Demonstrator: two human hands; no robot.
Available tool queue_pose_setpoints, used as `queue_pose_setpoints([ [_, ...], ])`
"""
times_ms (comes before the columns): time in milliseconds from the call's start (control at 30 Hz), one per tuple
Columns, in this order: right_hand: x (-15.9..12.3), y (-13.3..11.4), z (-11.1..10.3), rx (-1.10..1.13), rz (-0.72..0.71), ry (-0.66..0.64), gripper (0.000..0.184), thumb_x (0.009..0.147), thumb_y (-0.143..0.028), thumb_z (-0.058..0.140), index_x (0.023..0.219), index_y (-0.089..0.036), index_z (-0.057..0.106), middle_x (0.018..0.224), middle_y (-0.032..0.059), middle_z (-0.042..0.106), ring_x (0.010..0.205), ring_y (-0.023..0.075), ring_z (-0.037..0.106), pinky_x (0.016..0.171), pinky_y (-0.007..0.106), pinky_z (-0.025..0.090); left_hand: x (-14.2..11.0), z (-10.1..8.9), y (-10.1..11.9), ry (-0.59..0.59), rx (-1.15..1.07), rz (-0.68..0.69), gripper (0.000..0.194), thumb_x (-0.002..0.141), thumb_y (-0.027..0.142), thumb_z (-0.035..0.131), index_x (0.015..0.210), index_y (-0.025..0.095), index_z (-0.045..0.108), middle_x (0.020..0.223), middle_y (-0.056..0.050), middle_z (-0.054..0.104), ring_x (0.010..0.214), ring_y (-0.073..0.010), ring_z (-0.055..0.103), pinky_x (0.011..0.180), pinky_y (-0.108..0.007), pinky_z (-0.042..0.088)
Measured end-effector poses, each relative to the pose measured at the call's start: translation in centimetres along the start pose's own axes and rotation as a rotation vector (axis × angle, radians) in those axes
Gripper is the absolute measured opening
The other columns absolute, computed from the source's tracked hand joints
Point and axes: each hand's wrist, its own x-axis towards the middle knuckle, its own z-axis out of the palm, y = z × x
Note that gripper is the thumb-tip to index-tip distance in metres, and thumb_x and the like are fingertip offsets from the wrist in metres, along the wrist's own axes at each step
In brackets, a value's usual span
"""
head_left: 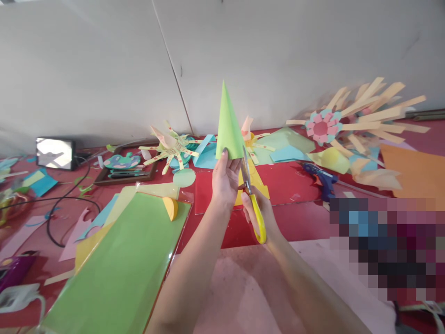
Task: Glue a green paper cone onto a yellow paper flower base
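My left hand point(224, 178) is closed round the lower edge of a folded light green paper triangle point(227, 123), holding it upright with its point up. My right hand point(259, 211) grips yellow-handled scissors point(251, 197). Their metal blades point up and touch the triangle's lower right corner. Both hands are raised above a red work surface point(285, 185) strewn with paper.
A stack of green and yellow sheets point(118, 264) lies at the lower left. Paper flowers point(323, 126) and star shapes point(170, 147) line the wall. A blue glue gun point(321, 177) lies to the right, a black cable point(62, 204) and a small mirror point(55, 153) to the left.
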Motion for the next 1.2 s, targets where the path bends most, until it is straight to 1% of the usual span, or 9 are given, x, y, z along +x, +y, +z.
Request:
queue_pose_setpoints([
  [100, 0.1, 0.3, 0.0, 0.003, -0.002, -0.001, 0.041, 0.08, -0.06, 0.049, 0.091, -0.021, 0.055, 0.047, -0.0093, 0.031, 0.04, 0.008, 0.034, 0.041, 0.021, 0.031, -0.1, 0.0, 0.0, -0.008, -0.013, -0.023, 0.015, 0.086, 0.025, 0.058, 0.087, 0.015, 0.069, 0.086, -0.003, 0.072, 0.103, -0.0176, 0.065, 0.099, -0.029, 0.043],
  [200, 0.2, 0.6, 0.0, 0.0, 0.002, -0.018, 0.04, 0.08, -0.059, 0.051, 0.091, -0.021, 0.055, 0.047, -0.0093, 0.032, 0.041, 0.0082, 0.036, 0.042, 0.021, 0.032, -0.2, 0.0, -0.1, 0.0, -0.019, -0.054, 0.015, 0.085, 0.026, 0.059, 0.089, 0.015, 0.069, 0.09, -0.004, 0.072, 0.108, -0.0186, 0.063, 0.101, -0.029, 0.042],
  [333, 0.2, 0.6, 0.0, 0.033, 0.012, -0.006, 0.04, 0.079, -0.059, 0.052, 0.092, -0.021, 0.055, 0.047, -0.0099, 0.032, 0.04, 0.0075, 0.034, 0.041, 0.02, 0.032, -0.2, -0.1, -0.2, 0.012, -0.012, -0.058, 0.016, 0.083, 0.027, 0.061, 0.089, 0.015, 0.069, 0.093, -0.005, 0.072, 0.112, -0.0201, 0.061, 0.102, -0.03, 0.041],
  [600, 0.0, -0.1, 0.1, 0.032, 0.026, 0.034, 0.042, 0.078, -0.061, 0.053, 0.088, -0.02, 0.057, 0.046, -0.0097, 0.032, 0.039, 0.0069, 0.033, 0.038, 0.02, 0.031, -0.1, -0.1, -0.4, -0.002, -0.028, -0.082, 0.015, 0.084, 0.027, 0.06, 0.087, 0.016, 0.069, 0.083, -0.003, 0.071, 0.107, -0.0183, 0.063, 0.102, -0.03, 0.04],
  [833, -0.1, -0.1, 0.1, 0.032, 0.027, 0.039, 0.045, 0.078, -0.061, 0.052, 0.091, -0.019, 0.059, 0.043, -0.0092, 0.034, 0.039, 0.0078, 0.036, 0.039, 0.019, 0.032, -0.3, 0.1, -0.3, 0.013, -0.012, -0.09, 0.017, 0.083, 0.029, 0.061, 0.089, 0.015, 0.068, 0.093, -0.006, 0.072, 0.113, -0.0203, 0.059, 0.104, -0.031, 0.039],
  [967, -0.2, -0.3, 0.1, 0.014, 0.031, 0.043, 0.044, 0.078, -0.061, 0.052, 0.09, -0.019, 0.059, 0.043, -0.0087, 0.034, 0.04, 0.0082, 0.036, 0.039, 0.02, 0.032, -0.3, 0.1, -0.3, 0.004, -0.009, -0.098, 0.017, 0.084, 0.029, 0.06, 0.088, 0.016, 0.068, 0.092, -0.005, 0.072, 0.113, -0.0199, 0.06, 0.102, -0.03, 0.04],
  [1067, -0.1, -0.4, 0.1, -0.011, 0.025, 0.055, 0.044, 0.078, -0.061, 0.052, 0.089, -0.019, 0.059, 0.049, -0.0062, 0.04, 0.044, 0.0092, 0.039, 0.042, 0.021, 0.034, -0.3, 0.1, -0.4, -0.004, 0.002, -0.074, 0.016, 0.084, 0.029, 0.06, 0.088, 0.016, 0.069, 0.092, -0.004, 0.072, 0.114, -0.0196, 0.059, 0.101, -0.029, 0.041],
  [1200, 0.1, -0.3, -0.1, -0.054, -0.011, 0.082, 0.043, 0.075, -0.058, 0.057, 0.092, -0.018, 0.062, 0.064, -0.0016, 0.052, 0.055, 0.0106, 0.046, 0.052, 0.022, 0.041, -0.5, 0.2, -0.6, -0.017, 0.042, -0.041, 0.019, 0.082, 0.034, 0.062, 0.091, 0.019, 0.069, 0.1, -0.004, 0.071, 0.115, -0.0198, 0.058, 0.101, -0.031, 0.042],
])
